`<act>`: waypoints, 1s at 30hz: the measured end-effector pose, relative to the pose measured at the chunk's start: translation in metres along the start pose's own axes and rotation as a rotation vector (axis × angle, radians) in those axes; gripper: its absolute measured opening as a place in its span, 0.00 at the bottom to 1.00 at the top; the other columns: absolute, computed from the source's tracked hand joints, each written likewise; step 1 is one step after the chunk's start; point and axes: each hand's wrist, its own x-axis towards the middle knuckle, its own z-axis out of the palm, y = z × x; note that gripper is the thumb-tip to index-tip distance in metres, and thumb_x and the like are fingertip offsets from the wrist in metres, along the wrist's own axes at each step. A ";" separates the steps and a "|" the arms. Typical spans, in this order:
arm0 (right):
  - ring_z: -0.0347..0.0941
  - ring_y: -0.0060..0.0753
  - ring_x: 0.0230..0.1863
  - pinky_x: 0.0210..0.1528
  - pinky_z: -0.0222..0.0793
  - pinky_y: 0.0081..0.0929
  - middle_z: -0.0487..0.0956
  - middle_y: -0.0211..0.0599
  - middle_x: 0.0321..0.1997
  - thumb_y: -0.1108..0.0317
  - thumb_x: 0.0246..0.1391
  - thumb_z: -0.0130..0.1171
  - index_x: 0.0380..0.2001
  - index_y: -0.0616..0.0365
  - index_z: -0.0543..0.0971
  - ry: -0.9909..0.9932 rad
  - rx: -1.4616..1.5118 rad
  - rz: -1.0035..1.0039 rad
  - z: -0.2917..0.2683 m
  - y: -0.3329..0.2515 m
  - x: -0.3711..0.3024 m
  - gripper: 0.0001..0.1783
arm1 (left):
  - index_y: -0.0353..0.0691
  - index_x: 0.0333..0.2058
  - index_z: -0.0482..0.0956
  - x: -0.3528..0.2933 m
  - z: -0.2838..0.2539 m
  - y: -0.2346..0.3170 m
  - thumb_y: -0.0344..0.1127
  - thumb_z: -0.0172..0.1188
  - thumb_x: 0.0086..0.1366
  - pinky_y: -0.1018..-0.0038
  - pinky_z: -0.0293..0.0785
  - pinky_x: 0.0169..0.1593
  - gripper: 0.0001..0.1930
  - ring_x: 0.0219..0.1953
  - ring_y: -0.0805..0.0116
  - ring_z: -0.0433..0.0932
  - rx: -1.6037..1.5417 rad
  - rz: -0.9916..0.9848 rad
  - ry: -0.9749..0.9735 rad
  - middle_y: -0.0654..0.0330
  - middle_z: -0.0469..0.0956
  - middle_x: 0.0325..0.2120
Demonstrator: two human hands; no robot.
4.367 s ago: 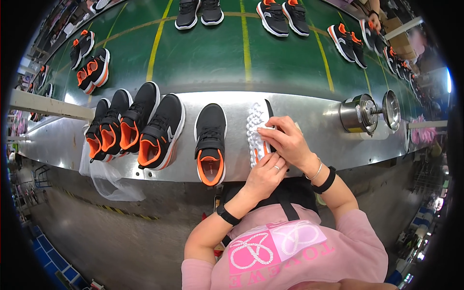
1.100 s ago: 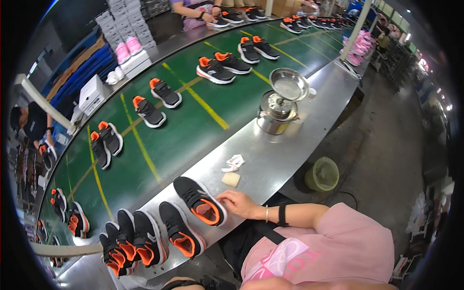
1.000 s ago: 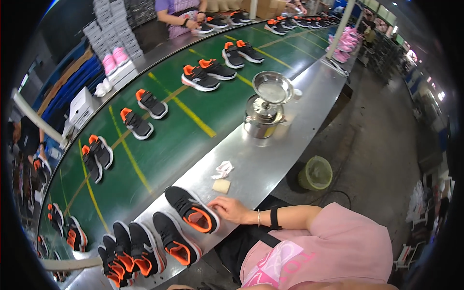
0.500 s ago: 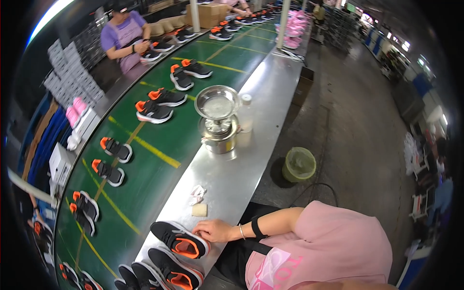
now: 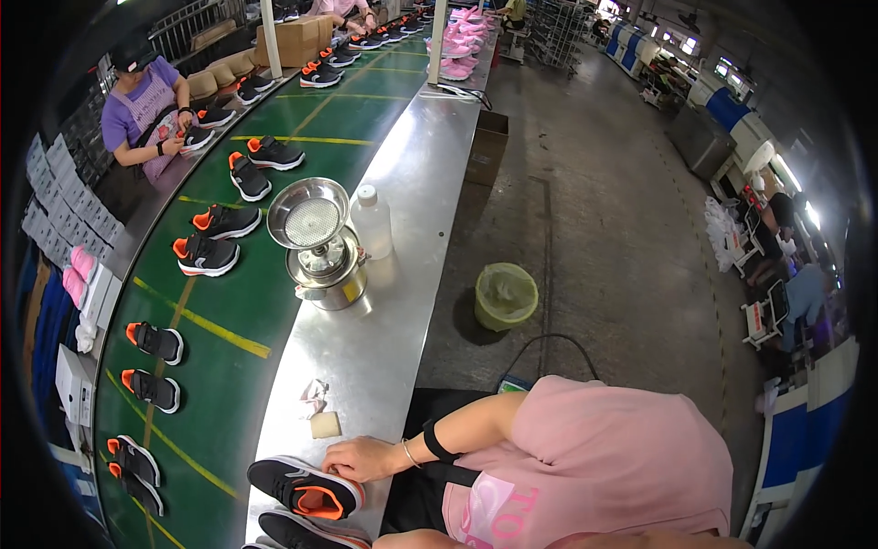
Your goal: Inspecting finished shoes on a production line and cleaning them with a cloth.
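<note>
Right hand (image 5: 363, 458) lies curled at two o'clock of the black, orange-lined, fabric-looking shoe (image 5: 291, 482), pinch indeterminable; left hand unseen. Likely light, flexible; heel (image 5: 358, 499) suits gripping.

below the right hand (image 5: 362, 458), smooth glossy metal bench (image 5: 375, 339); left of the hand, matt, cloth-like shoe (image 5: 291, 485); farther off, polished metal pot (image 5: 334, 291), translucent plastic bottle (image 5: 373, 227)

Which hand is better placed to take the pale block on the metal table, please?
Probably the right hand: it is very near the pale block, at the side of the orange-lined black shoe. The left hand is out of view.
</note>
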 end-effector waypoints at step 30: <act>0.78 0.47 0.38 0.41 0.75 0.37 0.80 0.39 0.38 0.69 0.56 0.54 0.42 0.51 0.80 0.075 0.018 0.021 -0.001 0.010 -0.017 0.11 | 0.39 0.66 0.60 0.008 0.008 -0.061 0.50 0.49 0.72 0.55 0.68 0.53 0.30 0.42 0.54 0.79 -0.728 -0.016 0.389 0.50 0.82 0.30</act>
